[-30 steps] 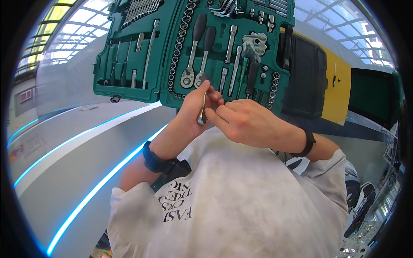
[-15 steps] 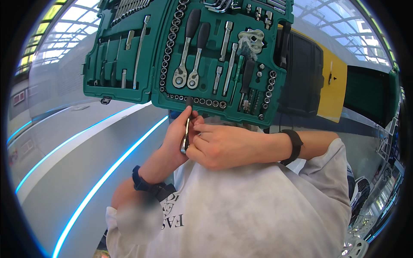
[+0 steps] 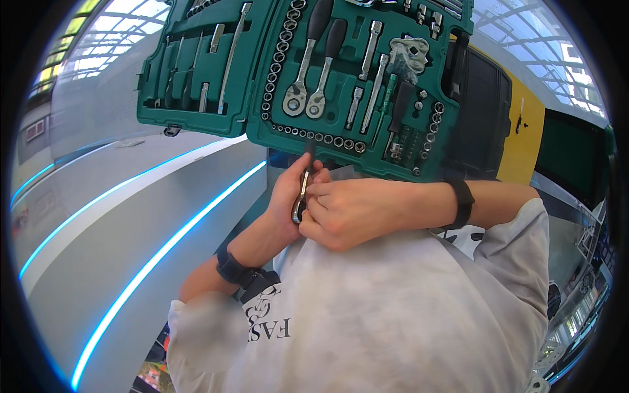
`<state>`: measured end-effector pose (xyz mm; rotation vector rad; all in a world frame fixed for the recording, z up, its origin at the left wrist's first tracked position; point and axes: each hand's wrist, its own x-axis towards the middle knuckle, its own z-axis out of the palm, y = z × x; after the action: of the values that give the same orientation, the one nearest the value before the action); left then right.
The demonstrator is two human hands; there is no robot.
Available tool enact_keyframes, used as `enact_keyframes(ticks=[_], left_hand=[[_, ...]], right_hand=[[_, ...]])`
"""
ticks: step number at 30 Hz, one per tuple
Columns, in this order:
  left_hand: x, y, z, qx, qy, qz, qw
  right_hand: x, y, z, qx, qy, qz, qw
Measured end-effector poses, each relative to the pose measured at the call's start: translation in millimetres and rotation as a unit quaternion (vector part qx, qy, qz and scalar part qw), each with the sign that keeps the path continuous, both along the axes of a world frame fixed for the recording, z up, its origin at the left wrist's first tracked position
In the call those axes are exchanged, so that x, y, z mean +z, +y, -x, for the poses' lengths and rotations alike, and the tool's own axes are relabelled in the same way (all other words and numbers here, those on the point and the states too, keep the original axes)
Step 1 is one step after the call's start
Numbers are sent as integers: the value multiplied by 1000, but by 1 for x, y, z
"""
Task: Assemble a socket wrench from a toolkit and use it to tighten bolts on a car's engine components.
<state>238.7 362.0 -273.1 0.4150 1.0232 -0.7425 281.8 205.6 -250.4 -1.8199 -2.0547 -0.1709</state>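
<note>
My left hand (image 3: 286,195) is closed round a small ratchet wrench (image 3: 302,196), its dark handle pointing away from me and its chrome head near my wrist. My right hand (image 3: 344,211) reaches across from the right, fingers bent and pinching at the wrench's head; its fingertips are partly hidden. Just beyond both hands lies an open green tool case (image 3: 262,133). Set in it are a large ratchet (image 3: 304,72), a medium ratchet (image 3: 325,78), a row of small sockets (image 3: 319,137), extension bars (image 3: 371,49) and a screwdriver (image 3: 400,108).
The case's other half (image 3: 151,108) holds long slim tools at the left. A white ledge with a glowing blue light strip (image 3: 167,252) runs along my left. To the right of the case stand a black case (image 3: 485,105) and a yellow panel (image 3: 527,131).
The whole view has shifted, so the case and my hands sit further right and slightly higher. Both hands keep their hold on the ratchet wrench, nearly unchanged.
</note>
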Motion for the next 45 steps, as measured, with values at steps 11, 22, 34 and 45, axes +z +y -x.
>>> enact_keyframes(ticks=[11, 22, 34, 45], left_hand=[[20, 27, 0, 78, -114, 3, 990], [42, 103, 23, -125, -362, 20, 923], [21, 144, 24, -135, -477, -56, 867], [28, 149, -8, -124, -563, 88, 812]], right_hand=[[1, 19, -11, -63, 411, 10, 909], [-1, 43, -3, -120, 467, -47, 875], [13, 77, 6, -142, 449, -127, 873], [36, 97, 6, -127, 454, -193, 860]])
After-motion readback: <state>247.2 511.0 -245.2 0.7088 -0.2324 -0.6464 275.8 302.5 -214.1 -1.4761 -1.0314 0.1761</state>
